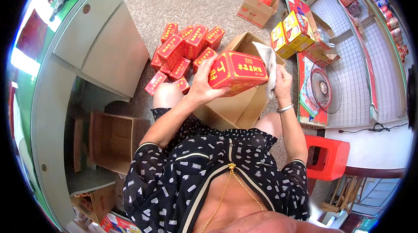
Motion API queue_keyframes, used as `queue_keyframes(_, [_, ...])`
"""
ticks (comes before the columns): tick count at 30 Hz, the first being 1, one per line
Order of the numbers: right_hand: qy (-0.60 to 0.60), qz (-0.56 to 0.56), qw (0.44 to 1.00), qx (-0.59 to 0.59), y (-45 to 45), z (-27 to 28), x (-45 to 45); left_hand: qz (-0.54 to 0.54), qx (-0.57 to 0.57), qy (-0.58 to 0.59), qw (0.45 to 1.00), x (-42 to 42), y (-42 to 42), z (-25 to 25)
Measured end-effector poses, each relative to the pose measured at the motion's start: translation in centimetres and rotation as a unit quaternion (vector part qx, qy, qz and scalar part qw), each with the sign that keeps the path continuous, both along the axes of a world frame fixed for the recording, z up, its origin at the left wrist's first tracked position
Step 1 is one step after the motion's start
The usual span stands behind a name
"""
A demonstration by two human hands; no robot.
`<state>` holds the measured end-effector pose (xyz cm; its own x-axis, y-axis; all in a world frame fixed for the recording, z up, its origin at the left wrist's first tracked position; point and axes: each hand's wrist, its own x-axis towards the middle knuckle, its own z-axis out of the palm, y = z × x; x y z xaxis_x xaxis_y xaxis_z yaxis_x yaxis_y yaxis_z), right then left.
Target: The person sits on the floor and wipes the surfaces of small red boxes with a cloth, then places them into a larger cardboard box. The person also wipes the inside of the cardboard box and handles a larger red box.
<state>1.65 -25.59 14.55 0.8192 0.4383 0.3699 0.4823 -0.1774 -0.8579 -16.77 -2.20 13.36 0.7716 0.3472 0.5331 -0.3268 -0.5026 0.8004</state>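
My left hand (204, 84) grips one end of a red carton (243, 73) with gold lettering and trim. The carton lies tilted in the air above an open cardboard box (241, 107) that stands between my knees. In my right hand (282, 81) is a pale cloth (269, 64), pressed against the carton's far right end. Beyond my left knee, several similar red cartons (171, 51) are stacked and scattered on the floor. The inside of the open box is partly hidden by the carton and my arms.
A smaller cardboard box (253, 15) holds a red plastic bag. Yellow cartons (290, 35) and a fan grille (323, 86) sit by the wire-mesh shelving (346, 37) at right. Nearby is a red plastic stool (343, 158). A pale cabinet (111, 46) borders my left, above another cardboard box (112, 138).
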Motion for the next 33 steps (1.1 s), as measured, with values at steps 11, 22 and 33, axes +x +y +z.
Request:
queue_keyframes(11, [-0.411, 0.031, 0.893, -0.182, 7.4, 5.2, -6.1, -0.033, -0.52, 0.048, 0.852, 3.9, -2.6, -0.9])
queue_keyframes(22, [-0.235, 0.257, 0.893, -0.284, -0.6, -6.6, -10.0, 0.068, -0.544, 0.041, 0.835, 1.9, -0.3, -6.6])
queue_keyframes(33, [0.052, 0.005, 0.98, -0.191, -3.5, -8.9, -3.7, 0.167, -0.441, -0.041, 0.881, 0.2, 7.2, -9.5])
